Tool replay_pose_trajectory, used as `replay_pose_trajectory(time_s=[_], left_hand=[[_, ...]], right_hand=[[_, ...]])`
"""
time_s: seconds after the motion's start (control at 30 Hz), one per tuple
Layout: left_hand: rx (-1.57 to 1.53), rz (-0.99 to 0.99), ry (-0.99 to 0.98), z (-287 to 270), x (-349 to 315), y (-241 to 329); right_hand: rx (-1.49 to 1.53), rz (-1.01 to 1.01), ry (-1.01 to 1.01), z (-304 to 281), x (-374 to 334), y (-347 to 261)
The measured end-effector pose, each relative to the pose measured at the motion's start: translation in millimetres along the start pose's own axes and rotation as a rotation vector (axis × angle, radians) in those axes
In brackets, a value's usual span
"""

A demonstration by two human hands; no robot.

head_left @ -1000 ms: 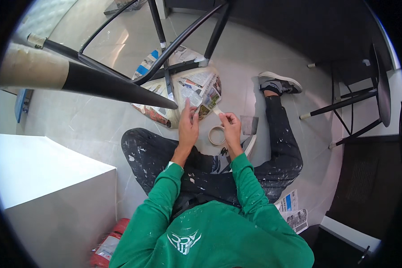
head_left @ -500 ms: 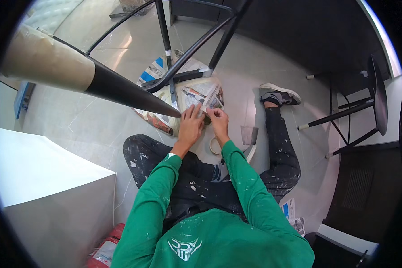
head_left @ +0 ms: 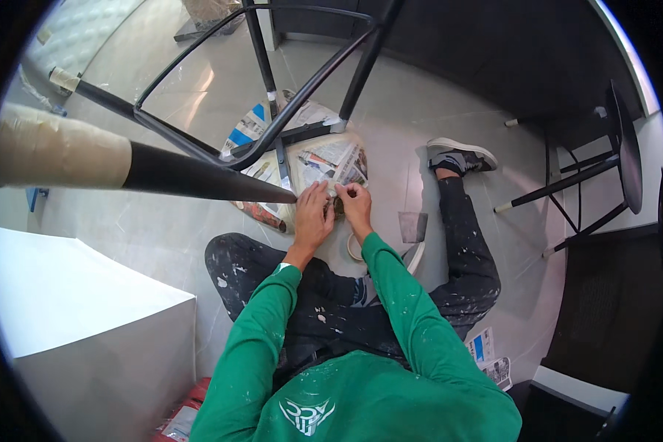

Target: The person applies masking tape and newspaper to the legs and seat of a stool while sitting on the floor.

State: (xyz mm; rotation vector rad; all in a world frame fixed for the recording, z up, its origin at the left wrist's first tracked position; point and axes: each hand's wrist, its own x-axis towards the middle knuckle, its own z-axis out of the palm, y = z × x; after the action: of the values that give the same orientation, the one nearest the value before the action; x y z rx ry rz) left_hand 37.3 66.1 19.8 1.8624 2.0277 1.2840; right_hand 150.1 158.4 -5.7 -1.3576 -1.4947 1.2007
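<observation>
An upturned stool with black metal legs stands before me, its seat wrapped in newspaper and cream tape. Against the near edge of that wrapping lies my left hand, fingers stretched out flat, beside the end of a black leg. Close to its right, my right hand pinches a short pale strip of masking tape at the paper's edge. The fingers partly hide the strip. A roll of masking tape rests on the floor just below my right hand.
A grey rectangular piece lies near my shoe. To the left stands a large white box-like block, with a red package by it. Another black stool lies at the right. Newspaper sheets are by my right thigh.
The stool's near leg has swung lower in the view, and its taped end has shifted left. My hands have moved slightly down, still together at the newspaper's edge.
</observation>
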Motion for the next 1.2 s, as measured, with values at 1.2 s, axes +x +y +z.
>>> replay_pose_trajectory(time_s=[1.2], left_hand=[[0.326,-0.193,0.039,22,42,32]], right_hand=[[-0.877,-0.418,-0.296,-112,-130,20]])
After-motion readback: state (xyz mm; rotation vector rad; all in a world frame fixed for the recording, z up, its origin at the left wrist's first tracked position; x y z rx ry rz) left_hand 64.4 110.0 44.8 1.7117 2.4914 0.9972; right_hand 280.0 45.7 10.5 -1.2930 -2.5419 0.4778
